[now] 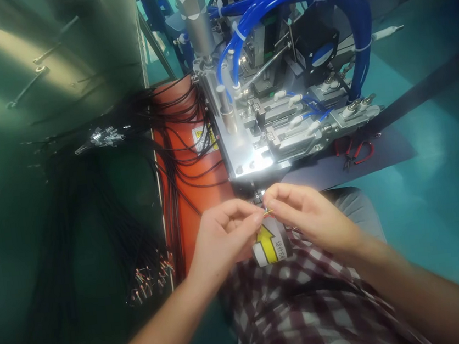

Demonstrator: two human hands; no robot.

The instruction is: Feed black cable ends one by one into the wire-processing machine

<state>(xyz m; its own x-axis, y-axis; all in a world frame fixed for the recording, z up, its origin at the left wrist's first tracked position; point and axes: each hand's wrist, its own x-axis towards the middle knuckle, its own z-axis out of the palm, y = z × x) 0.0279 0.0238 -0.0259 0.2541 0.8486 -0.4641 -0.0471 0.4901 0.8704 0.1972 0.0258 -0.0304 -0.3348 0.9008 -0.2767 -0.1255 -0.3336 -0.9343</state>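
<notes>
Just in front of the metal machine (pixel 248 153), my left hand (pixel 230 230) and my right hand (pixel 306 210) meet, fingertips almost touching. Thin coloured wires (pixel 267 210), yellow, red and bluish, show between them. The left thumb and forefinger are pinched at one side of these wires, and the right thumb and forefinger are pinched at the other. Where the wires lead is hidden by the fingers. Directly below the fingertips is a dark cylinder with a white label and yellow arrow (pixel 267 245).
Black cables (pixel 179 169) run across an orange surface (pixel 191 198) left of the machine. Cable bundles with metal connectors (pixel 107 136) and stripped wire ends (pixel 150 280) lie on the dark green table (pixel 91 237). Red-handled pliers (pixel 354 155) rest at right. A thick blue hose bundle (pixel 360 13) arches above.
</notes>
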